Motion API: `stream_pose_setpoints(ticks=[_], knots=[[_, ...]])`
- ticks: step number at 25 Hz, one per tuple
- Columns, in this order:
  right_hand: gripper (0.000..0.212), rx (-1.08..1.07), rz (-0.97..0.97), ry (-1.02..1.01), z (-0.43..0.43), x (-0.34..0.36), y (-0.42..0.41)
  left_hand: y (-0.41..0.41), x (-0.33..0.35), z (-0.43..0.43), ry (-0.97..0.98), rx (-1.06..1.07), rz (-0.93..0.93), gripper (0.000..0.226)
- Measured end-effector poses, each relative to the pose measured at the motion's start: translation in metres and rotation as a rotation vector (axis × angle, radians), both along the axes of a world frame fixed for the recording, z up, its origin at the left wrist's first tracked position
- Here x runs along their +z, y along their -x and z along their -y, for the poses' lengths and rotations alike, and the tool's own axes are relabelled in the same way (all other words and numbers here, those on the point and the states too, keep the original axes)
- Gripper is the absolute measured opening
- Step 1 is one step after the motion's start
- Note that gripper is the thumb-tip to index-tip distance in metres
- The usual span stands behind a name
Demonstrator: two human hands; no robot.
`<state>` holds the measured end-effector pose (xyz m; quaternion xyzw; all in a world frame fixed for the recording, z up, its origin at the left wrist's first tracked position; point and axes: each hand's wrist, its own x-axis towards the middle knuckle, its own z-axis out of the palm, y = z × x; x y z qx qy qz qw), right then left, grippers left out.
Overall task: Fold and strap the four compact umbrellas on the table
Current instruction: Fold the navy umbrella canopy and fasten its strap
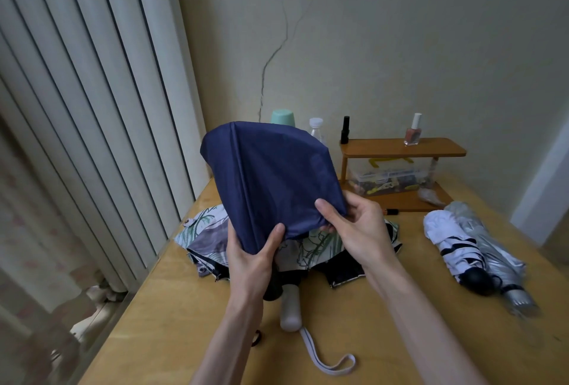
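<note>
Close to the near side of the table (184, 307), a white handle (291, 310) is lying flat, and its loop strap (326, 360) is curling toward the person. Just past it, the left hand (255, 258) is gripping the bottom of the blue umbrella (271, 175), with its fingers wrapping round behind and its thumb pressing on the front. The right hand (360, 230) is pinching the edge of the blue cloth between thumb and fingers. The blue umbrella is standing up in the air above the table, with its cloth hanging loose. Under it, a leafy umbrella (320, 249) is lying spread out on the table. Off to the right, a white umbrella (443, 230) and a silver umbrella (486, 230) are lying side by side, touching. Farther back, a wooden shelf (403, 147) is holding a pink bottle (412, 132) and a black bottle (345, 130), and a clear box (394, 175) is sitting under it. A green cup (283, 117) and a water bottle (316, 127) are peeking over the blue cloth.
</note>
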<state>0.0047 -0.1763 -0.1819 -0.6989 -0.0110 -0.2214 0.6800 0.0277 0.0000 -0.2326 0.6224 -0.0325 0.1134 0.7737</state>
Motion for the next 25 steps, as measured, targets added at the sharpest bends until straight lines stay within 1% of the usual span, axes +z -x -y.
stream_pose_setpoints(ticks=[2, 3, 6, 8, 10, 11, 12, 14, 15, 16, 18, 19, 22, 25], knots=[[0.030, 0.002, -0.019, 0.013, 0.002, 0.000, 0.001, -0.002, 0.000, -0.004, 0.017, -0.014, -0.019, 0.071], [0.030, 0.000, -0.021, 0.025, 0.003, 0.001, 0.002, -0.002, 0.001, -0.006, 0.024, -0.020, -0.021, 0.070], [0.019, 0.011, 0.000, 0.003, 0.003, 0.005, 0.007, 0.000, 0.007, -0.011, 0.073, -0.023, -0.008, 0.065], [0.019, -0.017, 0.004, 0.001, 0.002, 0.006, 0.010, 0.001, 0.012, -0.012, 0.128, -0.015, -0.018, 0.061], [0.021, -0.047, -0.005, 0.039, 0.001, 0.009, 0.012, 0.003, 0.016, -0.011, 0.193, -0.023, -0.057, 0.057], [0.025, -0.025, -0.018, 0.075, 0.002, 0.010, 0.012, 0.003, 0.017, -0.011, 0.193, -0.024, -0.067, 0.056], [0.033, 0.029, -0.036, 0.126, 0.005, 0.010, 0.012, 0.002, 0.017, -0.010, 0.176, -0.019, -0.067, 0.056], [0.067, 0.130, -0.046, 0.256, 0.008, 0.008, 0.012, 0.003, 0.016, -0.009, 0.135, -0.003, -0.031, 0.054], [0.077, 0.133, -0.021, 0.289, 0.008, 0.007, 0.011, 0.003, 0.016, -0.009, 0.117, 0.008, -0.011, 0.052], [0.077, 0.109, 0.019, 0.292, 0.007, 0.006, 0.011, 0.003, 0.016, -0.009, 0.102, 0.017, 0.005, 0.050], [0.064, 0.022, 0.098, 0.257, 0.005, 0.004, 0.009, 0.003, 0.015, -0.008, 0.067, 0.031, 0.028, 0.048], [0.062, 0.004, 0.119, 0.275, 0.005, 0.004, 0.009, 0.002, 0.014, -0.008, 0.055, 0.038, 0.034, 0.048], [0.068, 0.010, 0.139, 0.417, 0.005, 0.004, 0.009, 0.001, 0.014, -0.009, 0.040, 0.058, 0.047, 0.050], [0.062, -0.051, 0.181, 0.419, 0.006, 0.003, 0.007, 0.000, 0.013, -0.008, 0.030, 0.082, 0.059, 0.054]])
